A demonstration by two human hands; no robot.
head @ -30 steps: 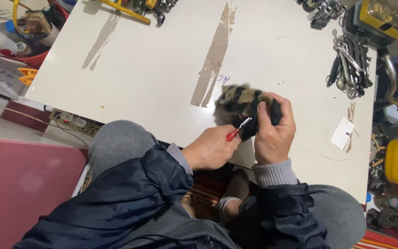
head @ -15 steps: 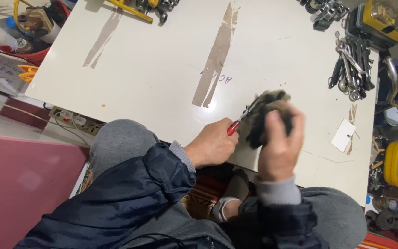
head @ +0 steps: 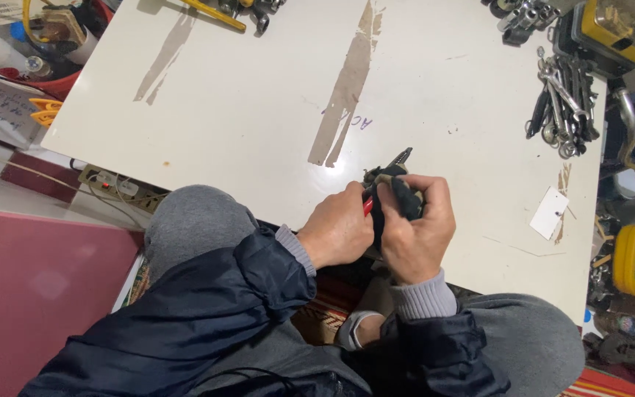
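Observation:
My left hand (head: 341, 229) grips red-handled pliers (head: 398, 159) whose dark jaws poke out past my fingers, above the near edge of the white table (head: 259, 110). My right hand (head: 417, 224) is wrapped around a small dark object with a tan part (head: 400, 197), pressed against the pliers. Both hands touch each other over my lap. Most of the held object is hidden by my fingers.
Several wrenches (head: 564, 99) lie at the table's right, by a yellow and black tool (head: 619, 33). A white tag (head: 549, 212) lies near the right edge. Brown tape marks (head: 347, 88) cross the tabletop. A power strip (head: 115, 187) and red mat (head: 38, 287) are on the floor.
My right hand lowered and turned the dark object toward my body. The pliers' jaws now stick out above the object instead of beside it.

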